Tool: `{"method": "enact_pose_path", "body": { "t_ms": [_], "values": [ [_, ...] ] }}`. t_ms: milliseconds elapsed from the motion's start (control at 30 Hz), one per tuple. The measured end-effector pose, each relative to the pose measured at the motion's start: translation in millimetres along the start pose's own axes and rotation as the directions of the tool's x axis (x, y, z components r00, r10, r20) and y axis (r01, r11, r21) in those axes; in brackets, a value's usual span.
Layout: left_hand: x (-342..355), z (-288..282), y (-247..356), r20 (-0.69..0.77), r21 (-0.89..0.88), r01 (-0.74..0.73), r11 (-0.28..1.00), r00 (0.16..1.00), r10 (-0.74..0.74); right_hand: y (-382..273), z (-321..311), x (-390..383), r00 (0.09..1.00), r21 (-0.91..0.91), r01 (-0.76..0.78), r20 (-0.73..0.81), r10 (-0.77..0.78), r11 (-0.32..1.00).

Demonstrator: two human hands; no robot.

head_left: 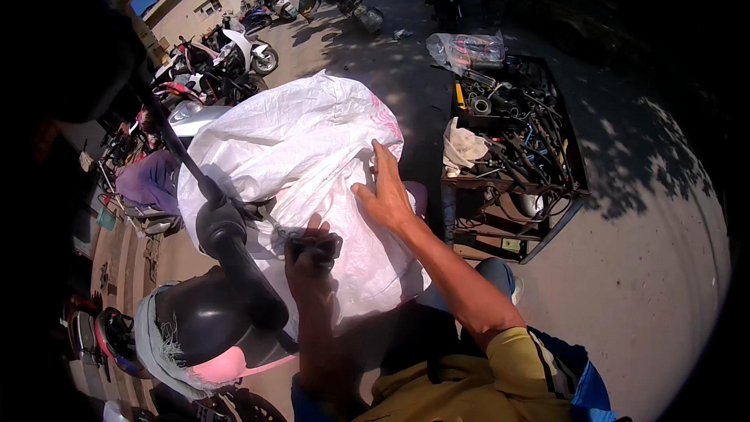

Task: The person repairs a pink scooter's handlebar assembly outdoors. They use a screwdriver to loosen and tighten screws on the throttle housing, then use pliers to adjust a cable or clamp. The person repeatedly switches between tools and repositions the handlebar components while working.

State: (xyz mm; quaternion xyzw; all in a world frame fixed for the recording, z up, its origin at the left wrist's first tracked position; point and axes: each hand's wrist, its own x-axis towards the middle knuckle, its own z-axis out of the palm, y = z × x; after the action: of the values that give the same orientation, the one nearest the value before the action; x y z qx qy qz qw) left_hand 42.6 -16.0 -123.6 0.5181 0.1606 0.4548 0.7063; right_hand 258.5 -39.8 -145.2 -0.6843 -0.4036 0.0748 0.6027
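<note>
A large white woven sack (289,125) with faint pink printing is draped over a scooter in front of me, its folds bunched in the middle. My right hand (384,195) rests against the sack's right side, thumb and fingers apart. Lower down, my left hand (308,262) is in shadow with its fingers closed around a small black object (324,248) whose kind I cannot make out. Something thin and metallic, like a chain, lies on the sack beside that hand. The scooter's black mirror stem (234,246) rises to the left of it.
At right stands an open metal tool cart (508,180) full of tools, cables and parts, with a pale rag (462,145) and a clear plastic bag (467,51). Several scooters are parked at left. Pink bodywork (223,363) shows below the mirror stem.
</note>
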Motion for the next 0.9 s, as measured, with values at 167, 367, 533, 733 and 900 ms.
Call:
{"method": "enact_pose_path", "body": {
  "t_ms": [167, 367, 533, 733, 900],
  "values": [
    [1.8, 3.2, -4.3, 0.001, -0.064, -0.022, 0.998, 1.000, 0.022, -1.8, -4.1, -16.4, 0.994, -0.266, 0.105, 0.036, -0.099, 0.958],
    [16.2, 1.2, -12.8, -0.004, -0.032, 0.053, 0.998, 0.999, -0.053, 29.4, 7.2, -13.0, 0.994, -0.469, 0.101, 0.010, -0.110, 0.877],
    [23.4, -8.8, -21.8, 0.036, -0.265, 0.097, 0.959, 0.995, -0.090, 14.3, 0.2, 27.4, 0.992, -0.135, 0.092, -0.069, -0.102, 0.987],
    [28.4, 25.0, -9.3, 0.001, -0.038, 0.132, 0.990, 0.991, -0.132, 39.8, 30.8, 68.7, 1.000, 0.044, -0.021, 0.021, 0.021, 0.999],
    [30.2, 62.4, -3.9, -0.066, 0.461, -0.005, 0.887, 0.997, 0.041, 37.5, 36.5, 93.8, 0.995, 0.130, -0.102, 0.023, 0.100, 0.986]
  ]
}}
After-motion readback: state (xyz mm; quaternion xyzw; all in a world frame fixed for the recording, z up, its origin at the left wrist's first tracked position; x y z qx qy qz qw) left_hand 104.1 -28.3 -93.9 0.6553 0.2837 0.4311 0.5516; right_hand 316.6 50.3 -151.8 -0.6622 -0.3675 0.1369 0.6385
